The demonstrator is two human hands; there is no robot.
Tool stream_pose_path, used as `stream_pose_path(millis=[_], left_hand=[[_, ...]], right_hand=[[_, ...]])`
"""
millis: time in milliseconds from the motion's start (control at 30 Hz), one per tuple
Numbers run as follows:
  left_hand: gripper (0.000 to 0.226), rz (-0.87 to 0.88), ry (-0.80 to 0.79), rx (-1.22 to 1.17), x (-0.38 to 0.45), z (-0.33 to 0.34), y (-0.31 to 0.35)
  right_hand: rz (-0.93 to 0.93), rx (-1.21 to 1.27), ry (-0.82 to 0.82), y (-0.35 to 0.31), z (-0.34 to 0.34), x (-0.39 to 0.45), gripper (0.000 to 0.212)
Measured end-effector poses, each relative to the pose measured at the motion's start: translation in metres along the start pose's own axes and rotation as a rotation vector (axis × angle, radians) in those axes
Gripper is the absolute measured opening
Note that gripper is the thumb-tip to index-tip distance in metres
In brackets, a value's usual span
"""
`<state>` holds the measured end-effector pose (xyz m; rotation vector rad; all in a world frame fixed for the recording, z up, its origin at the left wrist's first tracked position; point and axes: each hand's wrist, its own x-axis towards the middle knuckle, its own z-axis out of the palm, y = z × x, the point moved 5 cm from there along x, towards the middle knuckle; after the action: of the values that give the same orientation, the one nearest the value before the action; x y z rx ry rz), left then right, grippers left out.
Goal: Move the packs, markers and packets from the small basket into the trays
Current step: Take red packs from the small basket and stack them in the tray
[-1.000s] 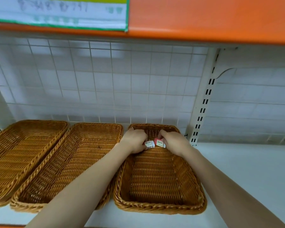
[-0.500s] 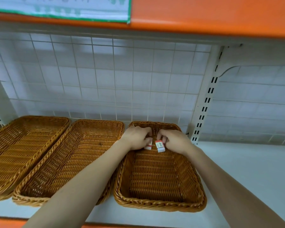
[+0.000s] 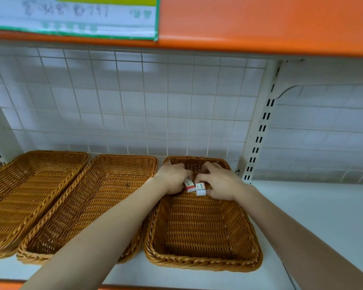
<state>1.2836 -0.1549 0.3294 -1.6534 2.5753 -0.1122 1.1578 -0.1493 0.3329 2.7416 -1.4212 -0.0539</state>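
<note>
Two long wicker trays sit on the white shelf [image 3: 314,208] at the left of the frame, the far-left tray [image 3: 29,197] and the middle tray [image 3: 88,206] side by side with their rims nearly touching. Right of them, at lower centre, is the right-hand wicker tray [image 3: 201,227], and both hands are down at its far end. The left hand [image 3: 172,176] has its fingers curled round a small red-and-white pack [image 3: 189,185], whose lower end pokes out below the grip. Just right of it, touching or nearly so, a second small white pack [image 3: 200,189] is pinched by the right hand [image 3: 220,183], thumb below and the other fingers spread above. Both packs hang low over the tray floor; contact cannot be told. Compared with half a second ago, the right hand's fingers have spread wider and the two packs sit closer together.
</note>
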Motion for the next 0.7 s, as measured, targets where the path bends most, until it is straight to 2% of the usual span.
stream_pose_path(millis=[133,300,400,533,700], left_hand=[[0.035,-0.065,-0.010,0.023,0.002,-0.003,-0.001],[0.025,-0.104,-0.017,-0.060,0.011,-0.008,-0.003],[0.023,-0.126,0.029,-0.096,0.015,-0.011,-0.005],[0.021,-0.143,0.068,-0.100,0.016,-0.006,-0.004],[0.025,-0.098,0.087,-0.112,0.015,-0.003,-0.004]], right_hand=[[0.029,-0.158,-0.017,-0.001,-0.001,0.000,0.031],[0.100,-0.048,-0.108,0.004,0.005,0.011,0.020],[0.179,-0.058,-0.080,0.008,0.004,0.019,0.016],[0.280,-0.018,-0.029,0.009,0.007,0.024,0.027],[0.291,0.085,-0.030,0.009,0.010,0.022,0.029]])
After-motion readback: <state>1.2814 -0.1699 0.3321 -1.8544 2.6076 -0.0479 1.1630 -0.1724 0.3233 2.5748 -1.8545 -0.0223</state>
